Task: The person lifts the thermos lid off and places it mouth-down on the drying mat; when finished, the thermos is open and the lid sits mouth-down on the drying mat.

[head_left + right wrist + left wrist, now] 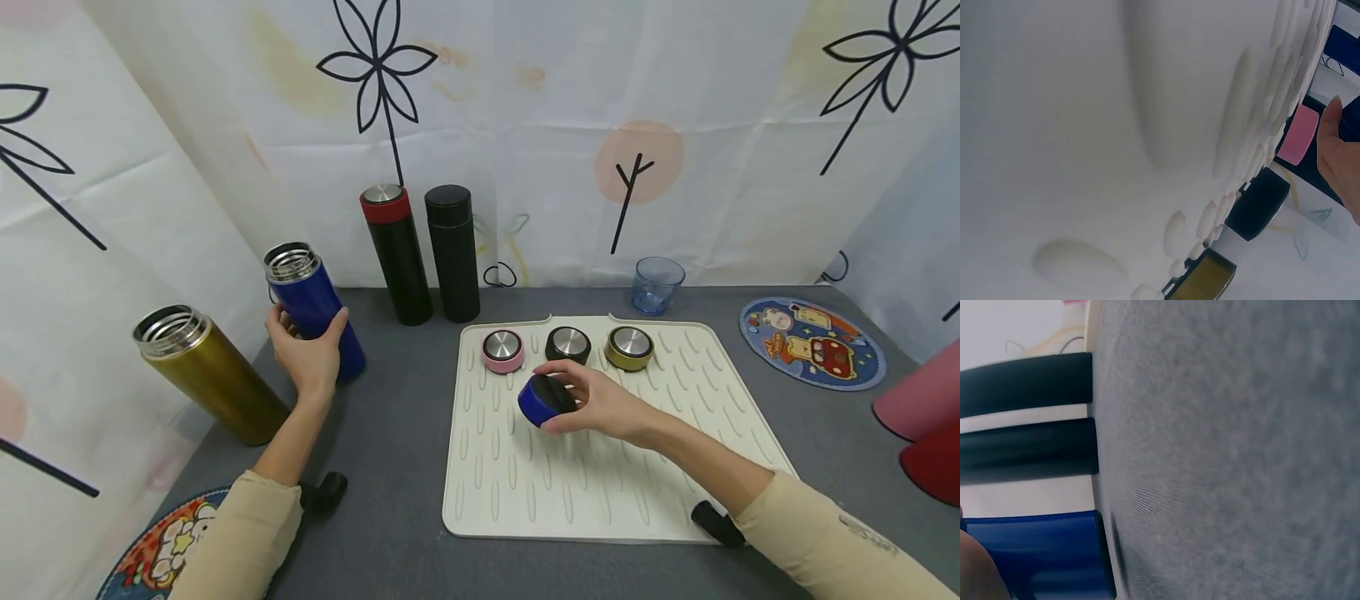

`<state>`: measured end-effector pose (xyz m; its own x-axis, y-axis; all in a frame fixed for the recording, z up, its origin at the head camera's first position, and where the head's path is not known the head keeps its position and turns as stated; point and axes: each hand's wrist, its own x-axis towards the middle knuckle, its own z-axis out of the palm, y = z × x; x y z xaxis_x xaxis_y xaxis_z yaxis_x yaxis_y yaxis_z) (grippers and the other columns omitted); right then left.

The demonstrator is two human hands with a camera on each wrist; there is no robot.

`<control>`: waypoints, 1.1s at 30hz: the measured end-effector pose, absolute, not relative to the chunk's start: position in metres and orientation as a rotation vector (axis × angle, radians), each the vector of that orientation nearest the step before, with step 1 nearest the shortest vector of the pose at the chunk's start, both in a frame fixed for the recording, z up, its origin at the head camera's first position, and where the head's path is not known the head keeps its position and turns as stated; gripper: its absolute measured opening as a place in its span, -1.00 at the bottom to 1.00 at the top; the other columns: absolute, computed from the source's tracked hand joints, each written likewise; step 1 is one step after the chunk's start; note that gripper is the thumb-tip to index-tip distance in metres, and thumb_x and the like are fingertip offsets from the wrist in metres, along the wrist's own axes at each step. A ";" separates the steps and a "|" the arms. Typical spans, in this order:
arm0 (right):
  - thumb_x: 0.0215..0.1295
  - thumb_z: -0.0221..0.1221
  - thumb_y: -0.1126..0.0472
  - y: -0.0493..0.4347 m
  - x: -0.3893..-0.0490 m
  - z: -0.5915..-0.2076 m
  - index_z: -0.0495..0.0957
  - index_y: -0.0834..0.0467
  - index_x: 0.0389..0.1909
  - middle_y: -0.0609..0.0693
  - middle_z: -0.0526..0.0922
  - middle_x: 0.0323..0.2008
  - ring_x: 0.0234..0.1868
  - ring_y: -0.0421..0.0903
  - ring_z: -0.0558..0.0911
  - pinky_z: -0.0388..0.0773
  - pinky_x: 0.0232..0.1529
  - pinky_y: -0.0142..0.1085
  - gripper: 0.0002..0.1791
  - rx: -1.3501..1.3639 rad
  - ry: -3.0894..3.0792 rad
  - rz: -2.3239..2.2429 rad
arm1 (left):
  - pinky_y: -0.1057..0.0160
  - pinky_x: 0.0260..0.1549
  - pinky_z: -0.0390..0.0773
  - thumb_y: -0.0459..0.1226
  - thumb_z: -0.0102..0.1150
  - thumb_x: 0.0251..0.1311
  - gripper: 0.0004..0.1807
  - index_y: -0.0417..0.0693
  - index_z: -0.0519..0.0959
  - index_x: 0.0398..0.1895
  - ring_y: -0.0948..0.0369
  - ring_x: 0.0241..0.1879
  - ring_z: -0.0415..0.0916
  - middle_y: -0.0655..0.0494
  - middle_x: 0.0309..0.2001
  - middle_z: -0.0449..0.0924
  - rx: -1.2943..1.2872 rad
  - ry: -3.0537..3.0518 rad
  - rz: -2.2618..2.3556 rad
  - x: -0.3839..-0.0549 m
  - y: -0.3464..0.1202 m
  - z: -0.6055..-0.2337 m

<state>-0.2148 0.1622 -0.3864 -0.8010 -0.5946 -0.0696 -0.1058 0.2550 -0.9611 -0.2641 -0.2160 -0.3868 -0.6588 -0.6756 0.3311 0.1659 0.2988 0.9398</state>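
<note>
My left hand (311,354) grips a blue thermos bottle (303,296) around its side. The bottle has no lid, so its steel mouth shows, and its base is at the grey table in the left wrist view. Over the cream draining mat (480,500), my right hand (592,404) pinches a blue lid (542,402) with a black face between thumb and fingers. Behind that lid, a pink lid (502,352), a black lid (567,343) and a gold lid (629,348) sit in a row on the mat. Left of the blue bottle stands an uncapped gold thermos bottle (213,375).
A black bottle with a red collar (395,258) and an all-black bottle (453,258) stand by the back wall. Behind the mat is a blue glass (657,286). A cartoon placemat (812,343) lies right, near pink (926,396) and red (937,458) cylinders.
</note>
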 end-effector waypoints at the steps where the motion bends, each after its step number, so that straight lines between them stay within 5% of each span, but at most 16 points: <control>1: 0.06 0.39 0.25 0.161 -0.215 -0.387 0.24 0.23 0.30 0.24 0.38 0.16 0.15 0.16 0.44 0.46 0.03 -0.08 -0.22 -0.636 2.114 -1.563 | 0.12 0.13 0.27 -0.09 0.51 -0.11 -0.08 0.05 0.22 0.34 0.15 0.12 0.30 0.02 0.19 0.36 0.461 -1.827 -1.443 -0.265 -0.217 -0.387; 21: 0.01 0.43 0.19 0.138 -0.228 -0.392 0.30 0.16 0.28 0.17 0.42 0.12 0.06 0.11 0.49 0.48 -0.02 -0.10 -0.21 -0.660 2.246 -1.427 | 0.20 0.14 0.29 -0.11 0.55 -0.18 -0.07 0.15 0.24 0.32 0.18 0.10 0.38 0.06 0.16 0.44 0.509 -1.746 -1.496 -0.286 -0.239 -0.394; 33: -0.03 0.45 0.21 0.127 -0.229 -0.398 0.32 0.15 0.27 0.17 0.43 0.11 0.07 0.14 0.48 0.50 -0.04 -0.11 -0.20 -0.659 2.303 -1.400 | 0.17 0.17 0.26 -0.23 0.55 -0.16 -0.10 -0.02 0.29 0.31 0.17 0.12 0.33 0.01 0.19 0.41 0.366 -1.740 -1.620 -0.295 -0.250 -0.399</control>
<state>-0.2290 0.1268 -0.3978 -0.8242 -0.5624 -0.0666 -0.1997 0.3987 -0.8951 -0.2945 -0.2504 -0.3986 -0.7007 -0.6437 0.3077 0.2608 0.1702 0.9503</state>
